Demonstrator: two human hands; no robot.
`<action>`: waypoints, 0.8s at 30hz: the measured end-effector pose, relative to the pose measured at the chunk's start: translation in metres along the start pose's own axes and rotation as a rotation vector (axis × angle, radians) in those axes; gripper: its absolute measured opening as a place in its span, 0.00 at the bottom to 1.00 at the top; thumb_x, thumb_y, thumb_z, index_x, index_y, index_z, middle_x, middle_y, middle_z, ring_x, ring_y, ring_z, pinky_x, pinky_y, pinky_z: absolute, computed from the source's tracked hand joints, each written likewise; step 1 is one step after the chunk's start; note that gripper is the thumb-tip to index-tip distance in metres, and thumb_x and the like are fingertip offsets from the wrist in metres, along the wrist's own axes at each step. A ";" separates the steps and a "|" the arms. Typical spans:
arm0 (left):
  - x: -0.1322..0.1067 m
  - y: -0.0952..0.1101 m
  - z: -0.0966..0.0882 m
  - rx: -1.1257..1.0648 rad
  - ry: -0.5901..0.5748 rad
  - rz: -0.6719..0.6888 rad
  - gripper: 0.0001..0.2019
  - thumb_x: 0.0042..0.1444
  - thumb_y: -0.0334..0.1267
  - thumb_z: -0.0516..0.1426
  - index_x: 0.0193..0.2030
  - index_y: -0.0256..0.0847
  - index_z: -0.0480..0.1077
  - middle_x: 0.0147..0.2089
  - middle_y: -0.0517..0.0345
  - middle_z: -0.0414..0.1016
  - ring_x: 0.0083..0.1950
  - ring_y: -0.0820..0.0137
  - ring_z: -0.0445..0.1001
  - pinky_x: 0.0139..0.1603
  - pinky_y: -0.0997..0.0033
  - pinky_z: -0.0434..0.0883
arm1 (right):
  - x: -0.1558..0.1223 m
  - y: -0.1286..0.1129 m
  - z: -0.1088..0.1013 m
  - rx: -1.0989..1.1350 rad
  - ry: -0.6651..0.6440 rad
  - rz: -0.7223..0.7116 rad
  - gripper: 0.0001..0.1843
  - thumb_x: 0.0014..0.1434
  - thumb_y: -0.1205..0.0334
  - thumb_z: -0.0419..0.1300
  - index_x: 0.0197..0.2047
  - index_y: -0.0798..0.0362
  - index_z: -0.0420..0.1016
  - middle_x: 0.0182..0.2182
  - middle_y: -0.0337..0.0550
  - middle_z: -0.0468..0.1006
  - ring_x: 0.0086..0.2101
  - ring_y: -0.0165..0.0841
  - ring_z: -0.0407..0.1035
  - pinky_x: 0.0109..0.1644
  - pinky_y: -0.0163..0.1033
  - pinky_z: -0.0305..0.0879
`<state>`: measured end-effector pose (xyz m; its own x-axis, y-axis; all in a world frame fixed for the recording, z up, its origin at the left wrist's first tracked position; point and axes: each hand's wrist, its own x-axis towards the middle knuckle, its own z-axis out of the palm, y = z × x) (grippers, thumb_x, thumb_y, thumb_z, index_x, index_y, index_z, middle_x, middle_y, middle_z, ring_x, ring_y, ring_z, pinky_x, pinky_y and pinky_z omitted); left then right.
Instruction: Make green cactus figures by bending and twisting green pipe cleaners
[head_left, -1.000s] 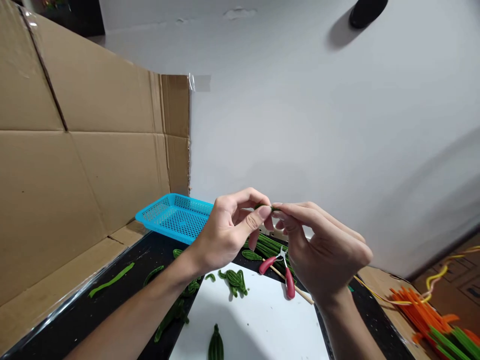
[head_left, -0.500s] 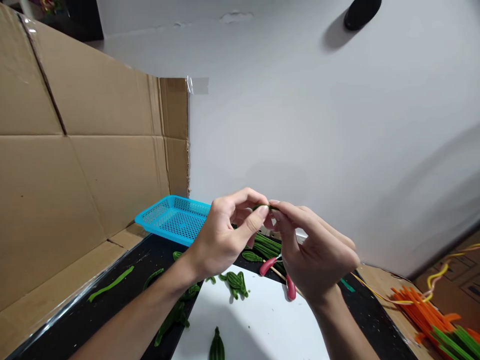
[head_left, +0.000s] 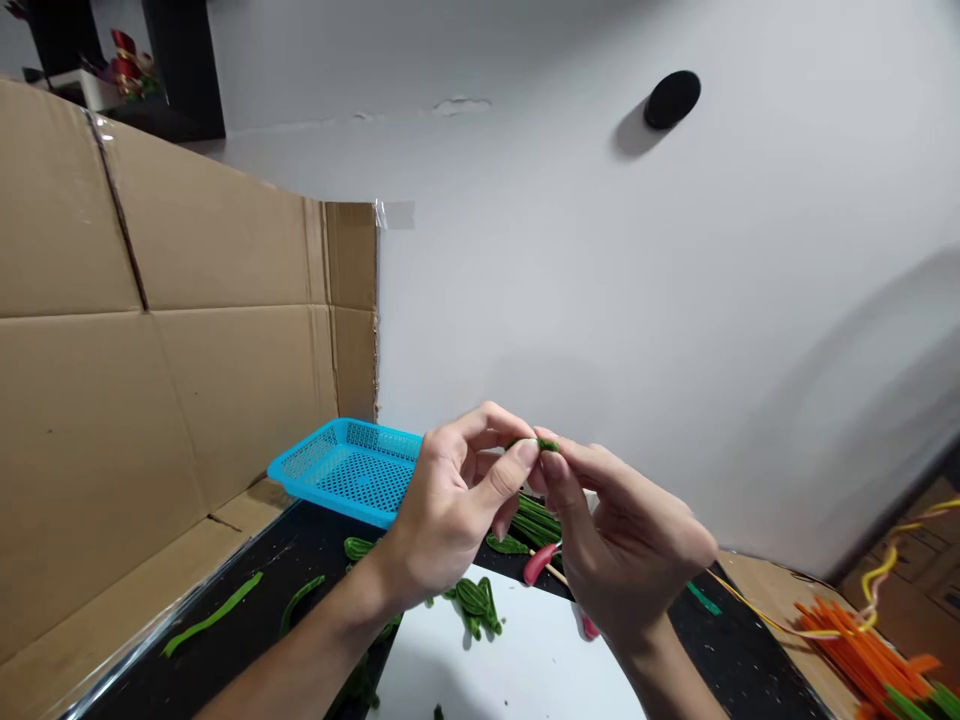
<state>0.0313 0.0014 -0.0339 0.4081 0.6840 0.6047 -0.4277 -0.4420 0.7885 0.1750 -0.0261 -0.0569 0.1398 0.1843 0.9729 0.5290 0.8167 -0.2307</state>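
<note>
My left hand point(head_left: 454, 505) and my right hand point(head_left: 626, 525) meet in the air above the white board point(head_left: 536, 655). Thumb and fingers of both pinch a small dark green pipe cleaner piece point(head_left: 549, 445), mostly covered by the fingertips. Below, a cluster of green pipe cleaner leaves point(head_left: 476, 605) lies on the board. Red-handled pliers point(head_left: 540, 565) rest at the board's far edge, partly behind my right hand. Beside them are a looped green leaf point(head_left: 507, 544) and a bundle of green pipe cleaners point(head_left: 536, 518).
A blue perforated basket point(head_left: 367, 480) stands at the back left, against a cardboard wall point(head_left: 247, 370). Light green strip point(head_left: 214, 615) and curved green stem point(head_left: 300, 600) lie left on the black table. Orange pipe cleaners point(head_left: 862, 645) and a yellow cord point(head_left: 874, 580) are at right.
The view has tilted upward, so the scene sits lower in the picture. Both hands keep their pinch; slightly more of the green piece shows at my right fingertips.
</note>
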 end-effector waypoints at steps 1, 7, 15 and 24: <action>-0.001 -0.001 0.001 0.003 0.011 0.010 0.12 0.67 0.47 0.65 0.41 0.39 0.74 0.30 0.63 0.74 0.20 0.81 0.62 0.18 0.79 0.62 | 0.000 0.001 -0.001 -0.032 -0.008 -0.048 0.24 0.64 0.77 0.65 0.56 0.40 0.85 0.35 0.39 0.88 0.28 0.33 0.79 0.27 0.39 0.74; -0.009 -0.004 0.012 0.004 0.022 0.052 0.08 0.69 0.41 0.64 0.40 0.40 0.74 0.23 0.68 0.66 0.21 0.81 0.60 0.24 0.81 0.64 | -0.004 -0.001 0.004 -0.222 0.162 -0.295 0.34 0.58 0.81 0.67 0.61 0.38 0.83 0.41 0.43 0.89 0.32 0.38 0.84 0.31 0.42 0.79; -0.009 0.005 0.009 0.020 0.021 0.065 0.07 0.69 0.40 0.64 0.40 0.40 0.73 0.26 0.66 0.68 0.23 0.81 0.62 0.22 0.82 0.61 | 0.004 -0.005 -0.002 -0.079 0.052 -0.223 0.33 0.59 0.82 0.67 0.59 0.39 0.83 0.41 0.42 0.89 0.32 0.36 0.81 0.29 0.42 0.76; -0.002 0.016 -0.010 0.053 -0.116 -0.032 0.09 0.69 0.40 0.64 0.39 0.39 0.71 0.26 0.67 0.67 0.22 0.81 0.61 0.23 0.77 0.59 | 0.027 -0.008 -0.021 -0.003 -0.190 -0.158 0.19 0.64 0.81 0.65 0.48 0.47 0.86 0.36 0.36 0.86 0.33 0.25 0.78 0.35 0.33 0.75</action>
<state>0.0153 -0.0012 -0.0236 0.5131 0.6278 0.5853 -0.3708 -0.4529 0.8108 0.1922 -0.0395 -0.0290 -0.1044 0.1538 0.9826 0.5340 0.8422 -0.0751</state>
